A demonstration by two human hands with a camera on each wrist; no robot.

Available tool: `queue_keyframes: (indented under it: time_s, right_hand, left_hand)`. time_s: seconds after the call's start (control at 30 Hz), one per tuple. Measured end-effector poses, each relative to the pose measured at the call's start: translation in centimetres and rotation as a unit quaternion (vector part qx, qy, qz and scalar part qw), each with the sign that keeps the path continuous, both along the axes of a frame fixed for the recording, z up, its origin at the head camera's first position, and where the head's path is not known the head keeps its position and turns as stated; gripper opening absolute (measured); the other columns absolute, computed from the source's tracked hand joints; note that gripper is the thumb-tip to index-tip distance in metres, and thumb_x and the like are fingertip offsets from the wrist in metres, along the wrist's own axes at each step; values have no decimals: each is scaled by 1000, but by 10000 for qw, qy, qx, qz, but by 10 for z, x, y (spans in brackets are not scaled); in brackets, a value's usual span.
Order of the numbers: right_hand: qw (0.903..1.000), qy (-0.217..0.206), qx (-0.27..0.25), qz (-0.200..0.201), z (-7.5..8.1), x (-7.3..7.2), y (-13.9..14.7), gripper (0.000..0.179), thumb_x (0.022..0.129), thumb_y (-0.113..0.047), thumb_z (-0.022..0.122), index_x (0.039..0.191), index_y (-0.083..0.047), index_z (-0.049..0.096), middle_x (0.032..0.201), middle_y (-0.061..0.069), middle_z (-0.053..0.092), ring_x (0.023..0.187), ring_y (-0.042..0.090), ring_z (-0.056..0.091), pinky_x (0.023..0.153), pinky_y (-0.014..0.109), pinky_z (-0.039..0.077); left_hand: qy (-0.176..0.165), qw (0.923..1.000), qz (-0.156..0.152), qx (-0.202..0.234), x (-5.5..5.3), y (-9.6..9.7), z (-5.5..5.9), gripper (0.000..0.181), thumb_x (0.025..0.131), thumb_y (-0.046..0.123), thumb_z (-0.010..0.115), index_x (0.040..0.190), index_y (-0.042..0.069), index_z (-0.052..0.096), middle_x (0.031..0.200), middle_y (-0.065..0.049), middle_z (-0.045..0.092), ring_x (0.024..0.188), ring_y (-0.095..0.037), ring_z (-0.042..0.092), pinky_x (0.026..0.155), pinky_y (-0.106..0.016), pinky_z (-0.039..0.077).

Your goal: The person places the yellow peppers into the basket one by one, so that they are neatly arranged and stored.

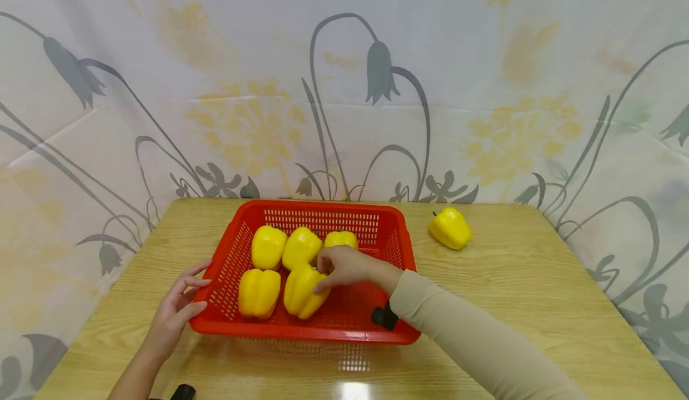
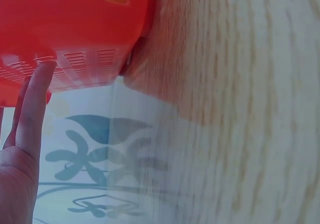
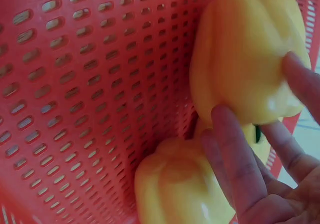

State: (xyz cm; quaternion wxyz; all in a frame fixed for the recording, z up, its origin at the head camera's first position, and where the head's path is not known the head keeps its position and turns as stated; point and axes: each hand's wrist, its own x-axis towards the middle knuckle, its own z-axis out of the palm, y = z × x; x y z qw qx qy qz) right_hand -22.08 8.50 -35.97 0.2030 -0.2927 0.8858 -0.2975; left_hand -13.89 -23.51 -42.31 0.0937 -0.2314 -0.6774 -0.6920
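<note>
Several yellow bell peppers lie in a red plastic basket (image 1: pixel 355 334). My right hand (image 1: pixel 347 266) reaches over its right side and holds the front middle bell pepper (image 1: pixel 302 292) between thumb and fingers. In the right wrist view, fingertips (image 3: pixel 227 121) lie against that bell pepper (image 3: pixel 245 58), with another bell pepper (image 3: pixel 175 184) close below. My left hand (image 1: pixel 174 304) is at the basket's left rim, fingers fairly straight. In the left wrist view, its fingertips touch the slotted wall (image 2: pixel 75 63) of the basket.
One more yellow bell pepper (image 1: pixel 450 228) lies on the wooden table (image 1: pixel 511 292), to the right of the basket and toward the back. A patterned cloth (image 1: pixel 344 119) with grey flowers hangs behind the table and along its sides.
</note>
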Motion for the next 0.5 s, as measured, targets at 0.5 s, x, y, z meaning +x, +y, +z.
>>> queue_keyframes:
  time_s: [0.5]
  right_hand:
    - [9977, 146, 257, 603, -1, -2, -8, 24, 80, -10, 73, 101, -10, 61, 95, 0, 61, 90, 19, 56, 78, 25, 45]
  left_hand:
    - [87, 10000, -36, 15, -2, -1, -2, 29, 83, -20, 37, 106, -8, 51, 136, -4, 40, 111, -13, 49, 80, -21, 49]
